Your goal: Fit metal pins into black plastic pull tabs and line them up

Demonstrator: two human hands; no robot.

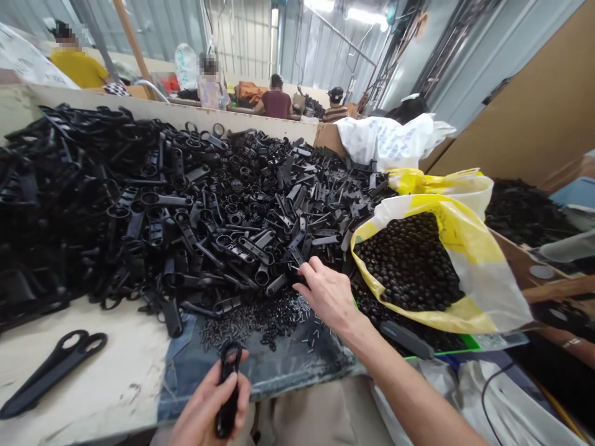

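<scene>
My left hand (211, 399) is closed around a black plastic handle part (227, 396) with a ring at its upper end, just past the table's front edge. At the near side of the heap, my right hand (328, 294) has its fingers bent and drawn together at a flat black plastic piece (295, 253). What lies between those fingertips is too small to make out. Small metal pins (313, 328) and tiny dark parts (272, 334) are scattered on the blue mat (279, 365) between my hands.
A big heap of black plastic parts (153, 223) covers the table's back. At right stands a yellow-and-white bag (483, 266) of small black round pieces (409, 260). A scissor-shaped black assembly (51, 368) lies at left. Several people sit beyond the rear board (279, 127).
</scene>
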